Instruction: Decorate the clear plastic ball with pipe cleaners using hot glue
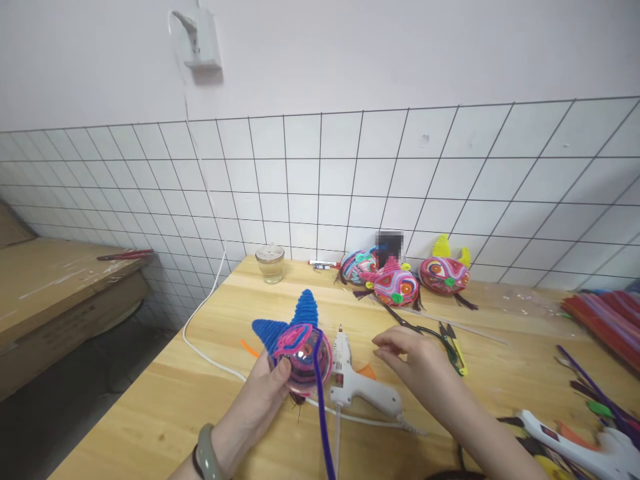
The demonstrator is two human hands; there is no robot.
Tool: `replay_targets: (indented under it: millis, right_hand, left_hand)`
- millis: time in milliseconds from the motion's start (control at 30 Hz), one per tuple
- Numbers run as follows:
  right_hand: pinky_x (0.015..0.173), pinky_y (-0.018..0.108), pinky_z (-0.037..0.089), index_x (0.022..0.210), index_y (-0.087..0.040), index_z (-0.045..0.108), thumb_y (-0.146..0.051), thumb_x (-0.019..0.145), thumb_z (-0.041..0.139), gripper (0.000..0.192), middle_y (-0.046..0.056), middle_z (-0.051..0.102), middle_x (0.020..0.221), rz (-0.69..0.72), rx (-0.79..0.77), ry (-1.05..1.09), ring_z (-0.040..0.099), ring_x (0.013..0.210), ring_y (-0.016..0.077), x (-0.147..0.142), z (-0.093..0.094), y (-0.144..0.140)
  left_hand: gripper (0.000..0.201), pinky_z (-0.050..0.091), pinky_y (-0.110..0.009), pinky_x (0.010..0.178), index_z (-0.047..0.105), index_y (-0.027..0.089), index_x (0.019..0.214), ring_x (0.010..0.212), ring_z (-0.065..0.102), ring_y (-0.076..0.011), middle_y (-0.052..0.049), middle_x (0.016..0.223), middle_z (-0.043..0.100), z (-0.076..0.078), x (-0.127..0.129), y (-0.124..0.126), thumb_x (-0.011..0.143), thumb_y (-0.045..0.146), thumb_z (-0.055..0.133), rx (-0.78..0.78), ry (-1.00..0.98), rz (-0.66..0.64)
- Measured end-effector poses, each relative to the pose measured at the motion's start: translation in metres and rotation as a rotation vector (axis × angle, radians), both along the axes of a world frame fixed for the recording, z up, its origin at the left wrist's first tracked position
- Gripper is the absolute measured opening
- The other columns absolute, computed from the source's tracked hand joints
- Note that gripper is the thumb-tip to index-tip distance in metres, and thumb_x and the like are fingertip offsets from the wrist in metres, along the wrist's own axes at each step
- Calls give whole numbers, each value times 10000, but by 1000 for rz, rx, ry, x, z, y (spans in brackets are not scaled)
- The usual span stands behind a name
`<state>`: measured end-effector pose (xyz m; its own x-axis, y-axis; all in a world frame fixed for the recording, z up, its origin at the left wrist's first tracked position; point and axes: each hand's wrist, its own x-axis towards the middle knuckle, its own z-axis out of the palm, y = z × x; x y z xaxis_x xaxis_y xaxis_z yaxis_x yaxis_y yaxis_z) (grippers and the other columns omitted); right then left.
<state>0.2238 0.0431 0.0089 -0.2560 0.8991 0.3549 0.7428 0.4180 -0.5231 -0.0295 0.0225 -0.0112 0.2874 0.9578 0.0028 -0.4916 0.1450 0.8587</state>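
Head view, starting nearest: the left hand (pixel 260 400), a pale bangle (pixel 207 457) on its wrist, has its fingers (pixel 280 369) clasped around a half-wrapped pipe-cleaner ball (pixel 303 357) with two blue ears, held just above the bench (pixel 165 413) at about 7 o'clock from the middle of the scene. A loose purple pipe cleaner (pixel 323 413) trails from the ball's front down toward the near edge. Just to its right a white glue gun (pixel 357 383) lies on its side, nozzle pointing away, its cord running toward 5 o'clock; the right hand (pixel 417 363) hovers beside it, fingers (pixel 387 343) spread loose and holding nothing. To place the next turn of wrap well, I would judge it best to keep the ball steady in the left palm with the free strand clear of the hot nozzle, and to grip the gun by the handle only. Room is fair: bare wood lies between ball and the glass jar (pixel 270 263) at 11 o'clock, but the bench's left edge falls away close to the white cable (pixel 200 333). At 3 o'clock black-handled scissors (pixel 425 330) sit near the right hand, and a second glue gun (pixel 580 447) crowds 4 o'clock. Farthest, three finished masks (pixel 395 280) stand against the tiled wall (pixel 320 187) at 12 o'clock.
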Motion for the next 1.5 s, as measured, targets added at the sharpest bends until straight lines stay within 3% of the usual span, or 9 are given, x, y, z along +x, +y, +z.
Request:
replay_targets:
  millis: [200,400,600,867,1233,1500]
  right_hand:
    - [617,290,535,763,-214,667,-215,870,493,205,48,704,713,21,12,4,662,663,190,-12,10,-11]
    - [754,332,544,1155,-201,596,-63,877,393,371,129,634,1044,201,214,-31,625,930,208,-35,17,-29]
    - [933,436,460,1316,-239,463,2,845,395,534,135,597,1223,281,364,1,526,1151,245,-51,10,-38]
    - [909,415,480,1287,-214,480,-17,877,378,466,123,638,1159,363,359,24,569,1069,235,-53,12,-36]
    - [923,422,440,1270,-167,478,-20,876,389,430,154,560,1158,359,304,5,498,1106,247,-52,17,-44]
    - [842,403,474,1224,-166,487,25,845,401,432,138,589,1102,393,438,-3,515,1027,236,-56,19,-45]
  left_hand:
    - [596,519,-397,799,672,139,1094,912,674,-303,-172,1046,721,5,2,-2,654,539,712,19,-27,-31]
    - [564,523,-390,783,682,167,1082,894,686,-302,-142,989,740,6,2,-3,651,529,719,45,-19,-85]
    - [642,479,-416,860,665,174,1095,993,640,-322,-151,1066,714,-3,2,-3,595,569,738,65,54,-4]
    - [635,437,-437,921,657,199,1110,1009,625,-315,-134,1085,704,-3,2,-6,589,548,755,71,47,-12]
    - [613,468,-397,871,659,182,1080,972,641,-292,-124,1043,714,-2,2,-5,603,560,739,65,55,-20]
    - [623,502,-359,739,662,171,1076,921,656,-296,-138,1005,717,-3,4,-6,603,568,736,60,55,-45]
